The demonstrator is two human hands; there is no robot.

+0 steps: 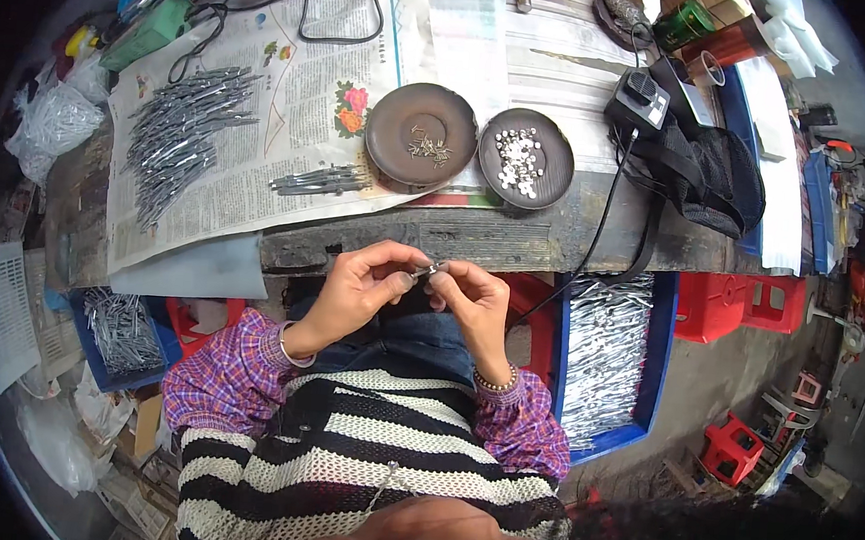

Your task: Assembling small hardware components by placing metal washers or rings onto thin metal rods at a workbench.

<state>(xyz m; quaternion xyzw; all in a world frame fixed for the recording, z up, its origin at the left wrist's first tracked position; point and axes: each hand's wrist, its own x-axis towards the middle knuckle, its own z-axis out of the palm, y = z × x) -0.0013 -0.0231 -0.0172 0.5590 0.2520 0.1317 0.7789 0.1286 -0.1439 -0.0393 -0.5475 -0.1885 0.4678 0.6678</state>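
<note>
My left hand and my right hand meet just off the table's front edge, above my lap. Both are closed in a pinch on one small shiny metal part; the fingertips cover most of it, so its exact kind does not show. Beyond them a round brown dish holds small brass-coloured pins. Touching it on the right, a smaller dark dish carries small white and silvery round pieces. A short row of slim metal rods lies on newspaper left of the dishes.
A large pile of similar metal rods covers the left of the newspaper. Blue crates of metal parts stand low at both sides. Right on the table are a black device with a cable and a black bag. Red stools stand beyond.
</note>
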